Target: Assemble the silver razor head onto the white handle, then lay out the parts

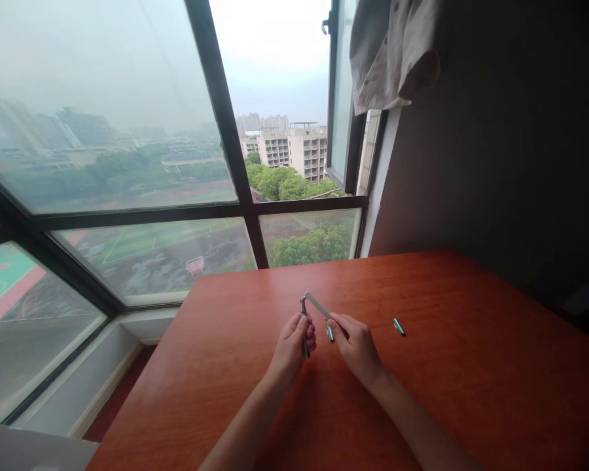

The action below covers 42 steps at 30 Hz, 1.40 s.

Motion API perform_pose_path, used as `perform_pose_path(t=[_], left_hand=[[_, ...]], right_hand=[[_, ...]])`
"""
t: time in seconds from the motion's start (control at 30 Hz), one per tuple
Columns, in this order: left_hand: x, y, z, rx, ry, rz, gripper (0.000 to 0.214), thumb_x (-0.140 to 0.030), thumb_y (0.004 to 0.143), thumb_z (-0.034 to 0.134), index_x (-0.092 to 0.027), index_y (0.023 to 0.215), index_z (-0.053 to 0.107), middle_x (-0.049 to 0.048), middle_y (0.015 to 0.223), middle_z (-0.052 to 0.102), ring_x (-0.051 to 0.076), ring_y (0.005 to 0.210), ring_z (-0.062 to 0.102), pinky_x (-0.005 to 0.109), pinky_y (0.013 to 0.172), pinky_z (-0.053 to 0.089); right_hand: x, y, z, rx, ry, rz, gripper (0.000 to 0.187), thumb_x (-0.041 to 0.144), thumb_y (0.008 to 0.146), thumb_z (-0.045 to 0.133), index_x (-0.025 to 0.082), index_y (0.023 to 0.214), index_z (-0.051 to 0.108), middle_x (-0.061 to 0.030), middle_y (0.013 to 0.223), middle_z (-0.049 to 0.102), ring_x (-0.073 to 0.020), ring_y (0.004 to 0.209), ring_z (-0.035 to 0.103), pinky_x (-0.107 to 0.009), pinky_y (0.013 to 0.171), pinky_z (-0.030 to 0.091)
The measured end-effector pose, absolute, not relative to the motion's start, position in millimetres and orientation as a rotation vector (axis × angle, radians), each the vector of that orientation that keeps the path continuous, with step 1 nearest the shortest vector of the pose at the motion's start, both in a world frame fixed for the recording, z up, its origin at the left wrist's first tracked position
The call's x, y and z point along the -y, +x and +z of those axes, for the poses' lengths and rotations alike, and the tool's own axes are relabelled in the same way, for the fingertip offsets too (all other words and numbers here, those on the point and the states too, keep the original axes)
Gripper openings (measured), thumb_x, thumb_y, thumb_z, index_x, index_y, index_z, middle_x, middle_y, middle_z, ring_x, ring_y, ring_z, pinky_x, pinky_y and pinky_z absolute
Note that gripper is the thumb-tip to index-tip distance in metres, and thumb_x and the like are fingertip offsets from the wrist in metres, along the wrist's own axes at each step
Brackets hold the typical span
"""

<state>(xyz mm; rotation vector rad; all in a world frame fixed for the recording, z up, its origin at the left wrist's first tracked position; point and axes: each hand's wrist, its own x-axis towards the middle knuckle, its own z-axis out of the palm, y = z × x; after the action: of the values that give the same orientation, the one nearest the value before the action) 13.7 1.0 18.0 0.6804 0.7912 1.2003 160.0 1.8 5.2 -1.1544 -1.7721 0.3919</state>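
My left hand is closed around a slim dark handle with a metallic head, held upright above the table. My right hand grips a flat, pale stick that slants up to the left. The stick's far end meets or nearly meets the top of the dark handle; contact is too small to tell. A short teal-and-dark piece lies on the table just beside my right fingers. Farther right, a similar teal-and-dark piece rests alone. The exact kind of these small things is unclear.
The reddish-brown wooden table reaches toward a dark-framed window. One pane stands open at the right. A light garment hangs above, beside a dark wall.
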Motion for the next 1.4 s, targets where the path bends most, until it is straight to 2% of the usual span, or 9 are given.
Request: perform_pose_path(t=[1.0,1.4], left_hand=[[-2.7,14.2,16.5,-0.812,0.737,1.209,0.039,-0.045,0.068,0.071,-0.016,0.075,0.046,-0.0063,0.061,0.045,0.004,0.047,0.037,0.017,0.046,0.026],[-2.5,12.5,14.5,-0.793,0.749,1.196,0.033,-0.042,0.074,0.068,-0.016,0.078,0.047,-0.0062,0.061,0.045,0.003,0.048,0.038,0.016,0.047,0.026]], right_hand=[[-0.9,160.6,6.3,1.764,-1.17,0.444,0.028,0.028,0.095,0.04,0.018,0.086,0.065,-0.0038,0.072,0.064,-0.0171,0.066,0.059,-0.024,0.064,0.042],[-2.7,162.5,7.1,1.777,-1.185,0.459,0.03,0.029,0.095,0.04,0.018,0.085,0.066,-0.005,0.074,0.066,-0.0173,0.068,0.061,-0.024,0.065,0.043]])
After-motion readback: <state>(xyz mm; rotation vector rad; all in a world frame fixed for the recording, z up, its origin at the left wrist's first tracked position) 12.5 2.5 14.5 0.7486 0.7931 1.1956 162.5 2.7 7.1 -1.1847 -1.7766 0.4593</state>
